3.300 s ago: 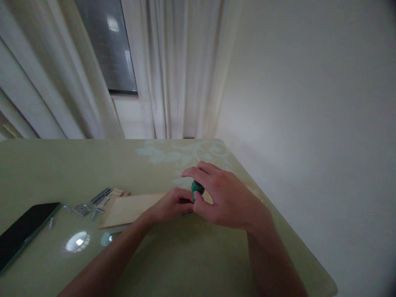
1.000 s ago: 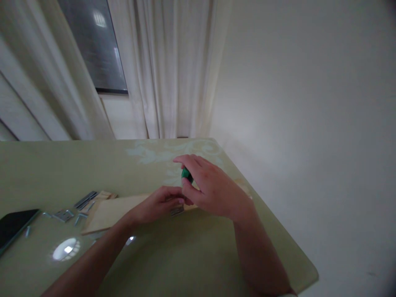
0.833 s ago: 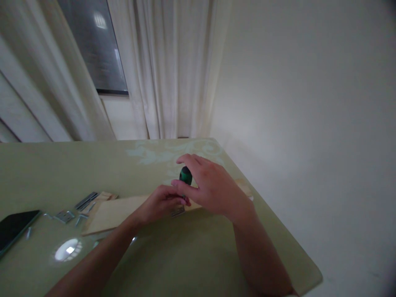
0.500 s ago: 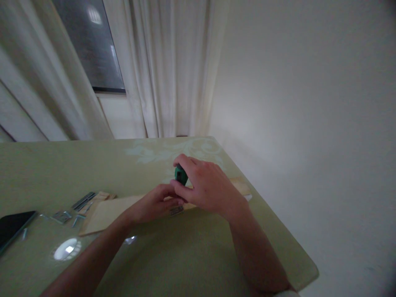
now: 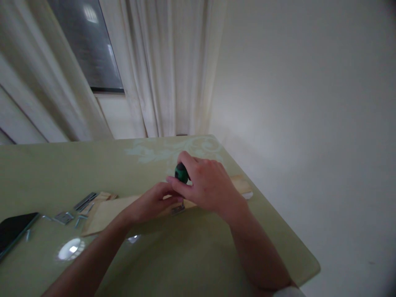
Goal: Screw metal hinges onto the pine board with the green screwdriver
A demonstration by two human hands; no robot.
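My right hand (image 5: pixel 208 183) is wrapped round the green and black handle of a screwdriver (image 5: pixel 181 173), which stands roughly upright. Below it, a thin metal shaft reaches down to a small metal hinge (image 5: pixel 178 210) at the near edge of a pale wooden board (image 5: pixel 107 212). Over the board, my left hand (image 5: pixel 151 202) has its thumb and fingers closed together beside the shaft, just under the handle. Whatever its fingertips pinch is hidden. The board lies across the table, its middle covered by both hands.
Left of the board lie dark metal strips (image 5: pixel 85 201), small wood pieces (image 5: pixel 105 196), a metal hinge plate (image 5: pixel 63 217) and several loose screws (image 5: pixel 81 218). A phone (image 5: pixel 17 229) rests at the far left. The table's (image 5: pixel 201 260) right edge runs beside a wall.
The screwdriver handle has turned and tilted slightly within my right hand. More of the metal shaft now shows above the hinge. My left hand stays nearly in place; the view has shifted a little.
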